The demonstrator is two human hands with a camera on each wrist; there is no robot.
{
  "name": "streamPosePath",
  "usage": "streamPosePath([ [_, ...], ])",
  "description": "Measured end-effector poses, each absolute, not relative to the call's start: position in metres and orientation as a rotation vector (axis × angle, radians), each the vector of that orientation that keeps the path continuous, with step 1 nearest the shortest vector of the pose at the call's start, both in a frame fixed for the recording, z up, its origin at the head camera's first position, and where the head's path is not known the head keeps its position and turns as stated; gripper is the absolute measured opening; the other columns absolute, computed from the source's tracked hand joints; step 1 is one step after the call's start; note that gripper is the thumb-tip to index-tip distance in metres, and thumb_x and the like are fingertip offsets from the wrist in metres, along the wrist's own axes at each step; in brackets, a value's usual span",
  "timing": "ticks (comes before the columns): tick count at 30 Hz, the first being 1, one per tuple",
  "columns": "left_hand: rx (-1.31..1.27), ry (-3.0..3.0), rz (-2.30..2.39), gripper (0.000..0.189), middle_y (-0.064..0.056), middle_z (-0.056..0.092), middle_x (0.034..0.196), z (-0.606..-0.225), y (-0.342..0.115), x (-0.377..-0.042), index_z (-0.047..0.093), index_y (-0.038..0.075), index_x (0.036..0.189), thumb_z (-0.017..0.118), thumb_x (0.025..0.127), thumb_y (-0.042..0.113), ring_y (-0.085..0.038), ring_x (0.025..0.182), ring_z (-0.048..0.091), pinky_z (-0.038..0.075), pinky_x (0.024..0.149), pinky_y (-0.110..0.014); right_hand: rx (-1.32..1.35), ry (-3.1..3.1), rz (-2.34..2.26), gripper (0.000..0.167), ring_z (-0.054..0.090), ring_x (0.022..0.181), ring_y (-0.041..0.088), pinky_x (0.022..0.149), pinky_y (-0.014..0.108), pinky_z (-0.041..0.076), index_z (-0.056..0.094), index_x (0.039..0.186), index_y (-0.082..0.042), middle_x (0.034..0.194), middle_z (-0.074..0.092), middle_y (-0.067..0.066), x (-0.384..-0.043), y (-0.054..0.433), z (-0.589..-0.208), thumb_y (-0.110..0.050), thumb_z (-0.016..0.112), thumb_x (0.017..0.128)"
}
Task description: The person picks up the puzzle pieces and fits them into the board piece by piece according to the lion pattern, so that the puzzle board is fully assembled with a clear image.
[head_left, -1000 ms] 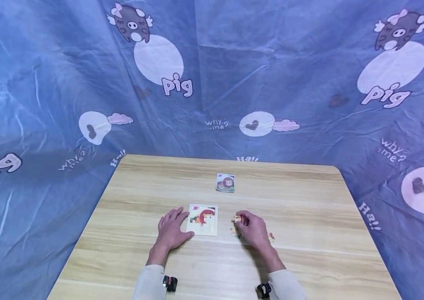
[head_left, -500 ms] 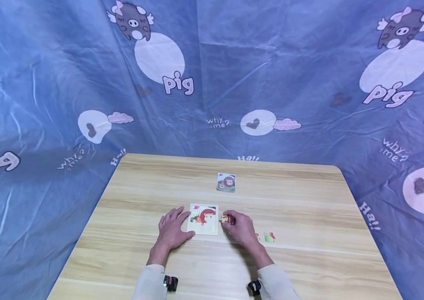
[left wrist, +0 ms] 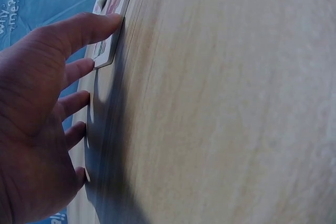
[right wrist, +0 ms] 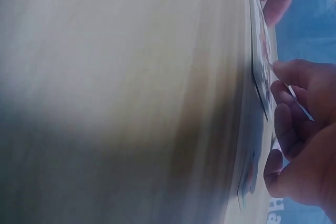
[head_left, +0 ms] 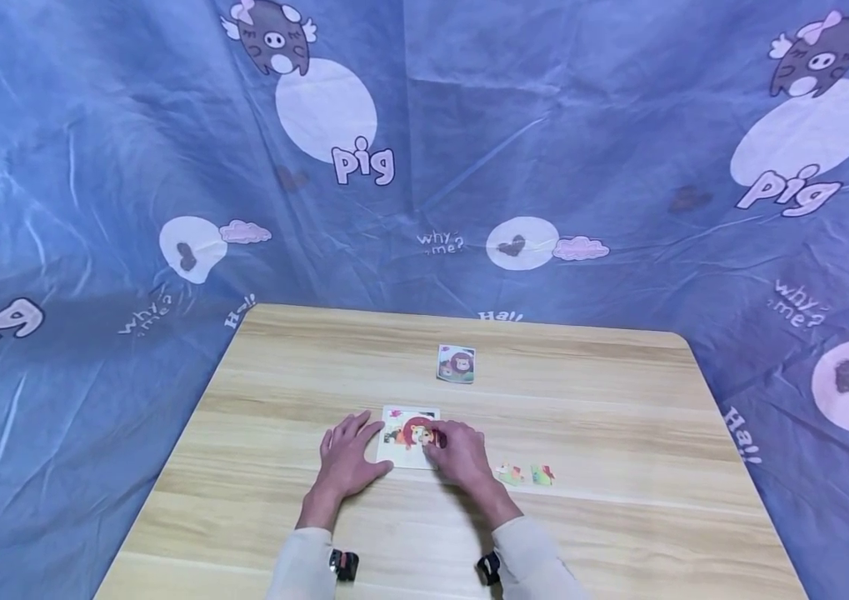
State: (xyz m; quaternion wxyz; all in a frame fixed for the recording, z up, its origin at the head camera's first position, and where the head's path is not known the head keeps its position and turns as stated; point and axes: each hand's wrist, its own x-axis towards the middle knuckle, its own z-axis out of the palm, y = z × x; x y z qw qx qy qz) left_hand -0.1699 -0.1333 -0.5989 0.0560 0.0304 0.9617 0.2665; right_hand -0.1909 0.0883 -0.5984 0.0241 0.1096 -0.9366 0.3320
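A square white puzzle board [head_left: 397, 459] lies on the table, its upper part filled with pieces of a lion picture. My left hand [head_left: 349, 461] steadies its left side with spread fingers; in the left wrist view, thumb and index finger of that hand [left wrist: 39, 93] touch the edge. Over the board's right side, my right hand [head_left: 463, 457] pinches a puzzle piece [head_left: 424, 434] with part of a lion's face. The right wrist view shows this piece [right wrist: 300, 103] as a thin tilted edge between thumb and fingers of the right hand [right wrist: 310, 124]; the fingers partly hide it.
Two loose puzzle pieces, one pale [head_left: 510, 474] and one green and red [head_left: 541, 475], lie right of the right hand. A lion picture card [head_left: 456, 364] lies behind the board. The wooden table [head_left: 589, 400] ends at a blue printed curtain [head_left: 454, 150].
My right hand has carried the puzzle piece leftwards from the loose pieces to over the board, uncovering the two pieces left on the table. The left hand stays at the board's left edge.
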Motion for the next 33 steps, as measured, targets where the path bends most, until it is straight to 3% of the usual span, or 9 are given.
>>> streamPosePath([
  [7, 0.093, 2.913, 0.816, 0.071, -0.006, 0.037, 0.154, -0.597, -0.132, -0.171, 0.055, 0.023, 0.137, 0.076, 0.072, 0.044, -0.035, 0.144, 0.026, 0.014, 0.114, -0.066, 0.32, -2.933, 1.004, 0.038, 0.055, 0.074, 0.012, 0.071, 0.031, 0.036, 0.073, 0.112, -0.032, 0.084, 0.07, -0.005, -0.198, 0.079, -0.6, -0.022, 0.076, 0.076],
  [13, 0.095, 2.908, 0.813, 0.071, -0.006, 0.037, 0.155, -0.597, -0.132, -0.172, 0.054, 0.023, 0.137, 0.076, 0.073, 0.044, -0.035, 0.145, 0.026, 0.013, 0.115, -0.065, 0.322, -2.975, 0.939, 0.04, 0.047, 0.069, 0.009, 0.069, 0.03, 0.035, 0.071, 0.114, -0.035, 0.069, 0.054, -0.012, -0.199, 0.078, -0.601, -0.022, 0.074, 0.077],
  [22, 0.086, 2.911, 0.831, 0.071, -0.005, 0.037, 0.155, -0.599, -0.133, -0.173, 0.055, 0.023, 0.136, 0.076, 0.072, 0.044, -0.034, 0.145, 0.025, 0.013, 0.114, -0.065, 0.36, -2.933, 0.845, 0.038, 0.053, 0.079, 0.013, 0.07, 0.033, 0.038, 0.072, 0.114, -0.032, 0.085, 0.056, -0.007, -0.199, 0.076, -0.602, -0.023, 0.076, 0.077],
  [33, 0.088, 2.917, 0.834, 0.07, -0.005, 0.037, 0.154, -0.6, -0.133, -0.172, 0.056, 0.023, 0.135, 0.076, 0.072, 0.043, -0.034, 0.144, 0.026, 0.013, 0.114, -0.065, 0.344, -2.946, 0.854, 0.041, 0.054, 0.083, 0.013, 0.074, 0.037, 0.041, 0.07, 0.118, -0.031, 0.093, 0.054, -0.004, -0.198, 0.074, -0.608, -0.028, 0.077, 0.078],
])
